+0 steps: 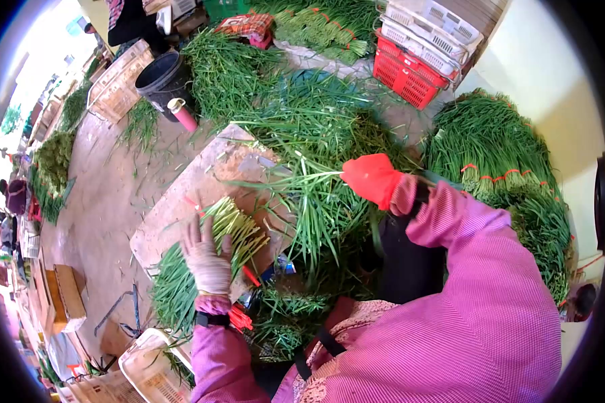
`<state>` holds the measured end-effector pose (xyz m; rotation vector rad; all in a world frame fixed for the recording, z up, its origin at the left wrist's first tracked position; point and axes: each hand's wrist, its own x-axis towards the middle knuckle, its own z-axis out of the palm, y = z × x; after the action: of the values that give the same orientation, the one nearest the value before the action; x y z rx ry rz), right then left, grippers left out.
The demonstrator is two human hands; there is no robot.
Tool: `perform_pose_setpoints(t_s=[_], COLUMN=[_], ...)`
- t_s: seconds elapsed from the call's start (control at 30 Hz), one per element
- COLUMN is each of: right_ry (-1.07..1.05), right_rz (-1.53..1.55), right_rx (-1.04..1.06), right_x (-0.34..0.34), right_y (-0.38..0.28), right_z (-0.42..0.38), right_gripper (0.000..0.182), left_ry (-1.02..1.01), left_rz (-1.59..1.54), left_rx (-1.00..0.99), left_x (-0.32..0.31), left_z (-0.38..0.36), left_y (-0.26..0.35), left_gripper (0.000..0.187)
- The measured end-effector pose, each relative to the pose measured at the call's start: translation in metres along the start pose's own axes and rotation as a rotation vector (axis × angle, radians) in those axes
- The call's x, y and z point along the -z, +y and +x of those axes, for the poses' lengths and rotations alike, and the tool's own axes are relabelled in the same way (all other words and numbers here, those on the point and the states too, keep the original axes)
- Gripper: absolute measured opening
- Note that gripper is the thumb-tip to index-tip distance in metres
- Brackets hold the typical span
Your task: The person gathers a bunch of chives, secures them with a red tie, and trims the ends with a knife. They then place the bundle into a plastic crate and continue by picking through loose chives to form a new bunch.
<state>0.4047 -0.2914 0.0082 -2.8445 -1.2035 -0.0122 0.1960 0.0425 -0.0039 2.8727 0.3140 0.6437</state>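
My right hand (372, 180), in a red glove, is closed around the pale ends of a few green stalks (316, 176), whose leaves spread left over a large loose heap (329, 215). My left hand (207, 260), in a whitish glove, lies with fingers spread on a bundle of green stalks (175, 289) with pale cut ends (235, 228). The bundle rests on a worn board (175, 195). Red strips (240, 318) show beside my left wrist.
A black bucket (163, 75) and a pink cup (183, 115) stand beyond the board. Tied bundles (494, 151) lie at the right, near a red crate (400, 70). A white basket (156, 368) sits at the lower left. A person (133, 23) is at the top.
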Motion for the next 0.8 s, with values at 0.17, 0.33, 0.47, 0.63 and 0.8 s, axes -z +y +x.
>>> perform_pose_setpoints(t_s=[0.17, 0.33, 0.47, 0.63, 0.8], right_ry=[0.232, 0.102, 0.059, 0.333, -0.016], right_rz=[0.028, 0.189, 0.627, 1.074, 1.201], right_rx=[-0.05, 0.022, 0.017, 0.224, 0.331], right_x=[0.091, 0.159, 0.182, 0.135, 0.077], right_y=[-0.034, -0.062, -0.076, -0.049, -0.06], right_z=[-0.052, -0.084, -0.082, -0.057, -0.058], right_gripper=[0.031, 0.03, 0.035, 0.021, 0.058], left_ry=[0.117, 0.129, -0.143, -0.232, -0.221], left_rz=[-0.442, -0.514, -1.042, -2.159, -2.264], left_rx=[-0.198, -0.356, -0.001, 0.553, 0.673], left_x=[0.021, 0.027, 0.023, 0.038, 0.036], left_z=[0.015, 0.023, 0.006, 0.0, -0.017], left_y=[0.111, 0.19, 0.208, 0.192, 0.17], left_gripper=[0.046, 0.044, 0.032, 0.029, 0.035])
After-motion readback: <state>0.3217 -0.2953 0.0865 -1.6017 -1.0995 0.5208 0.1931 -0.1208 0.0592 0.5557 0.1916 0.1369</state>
